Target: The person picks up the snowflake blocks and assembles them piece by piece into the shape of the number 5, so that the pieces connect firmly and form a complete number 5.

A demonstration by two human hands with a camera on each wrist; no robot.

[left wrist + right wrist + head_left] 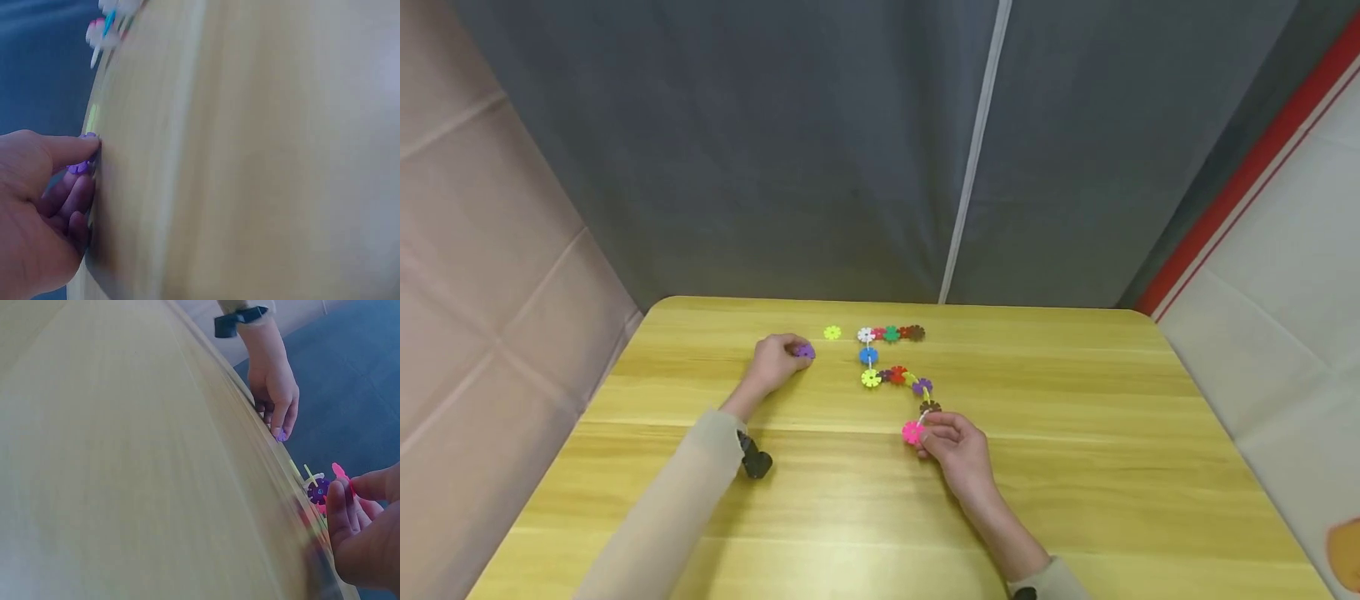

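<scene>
Purple disc [805,351] pinched by L hand [773,362] nr table [1075,467] far edge; pink disc [912,432] at chain [891,367] end gripped by R hand [958,450]; lime disc [832,332] loose between.

— Do we see any writing, label or number anywhere here?

— No, we find none that we can read: nothing printed on the wooden table [1075,467], on the coloured snowflake discs [891,367], or on the grey curtain [775,150] behind. Both wrist views are too blurred for us to make out any lettering.
</scene>
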